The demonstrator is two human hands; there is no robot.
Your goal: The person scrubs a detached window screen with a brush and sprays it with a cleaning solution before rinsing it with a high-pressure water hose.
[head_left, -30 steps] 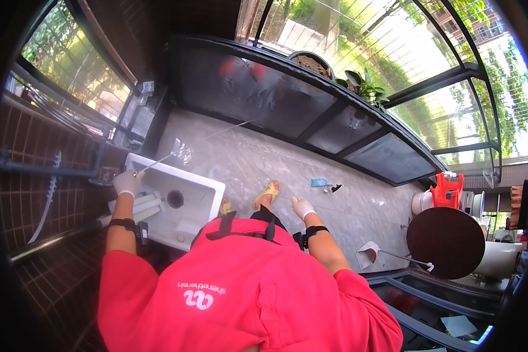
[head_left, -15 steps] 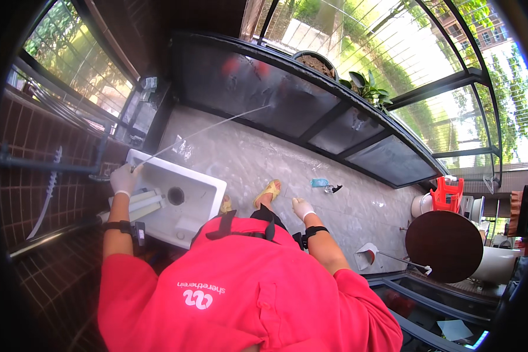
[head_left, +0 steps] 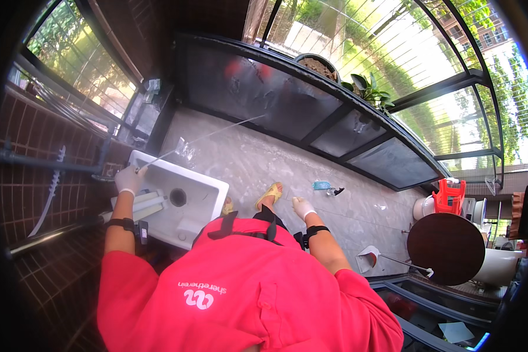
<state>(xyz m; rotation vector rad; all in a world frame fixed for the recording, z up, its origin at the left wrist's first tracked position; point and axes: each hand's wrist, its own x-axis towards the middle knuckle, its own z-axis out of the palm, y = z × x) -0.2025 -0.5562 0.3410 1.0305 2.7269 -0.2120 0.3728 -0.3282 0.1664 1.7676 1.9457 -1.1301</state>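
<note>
My left hand (head_left: 129, 178), in a pale glove, is closed around a small nozzle (head_left: 138, 169), mostly hidden by the fingers, above the left end of a white sink (head_left: 200, 186). From it a thin, pale straight jet, seemingly water, runs to the dark-framed glass panel (head_left: 240, 88), whose surface looks wet and streaked. Pale flat-sided lengths (head_left: 146, 204) lie across the sink beside my left wrist. My right hand (head_left: 303, 207), also gloved, hangs over the tiled floor with its fingers curled in; nothing shows in it.
A bottle with blue label and black trigger (head_left: 322, 186) lies on the wet floor. Right of me are a dustpan (head_left: 368, 259) with a long handle, a round dark tabletop (head_left: 446, 247) and a red stool (head_left: 450, 196). A potted plant (head_left: 366, 91) stands beyond the panels.
The jet's far end has shifted slightly left and lower on the glass panel. My left hand stays closed at the sink; my right hand has hardly moved.
</note>
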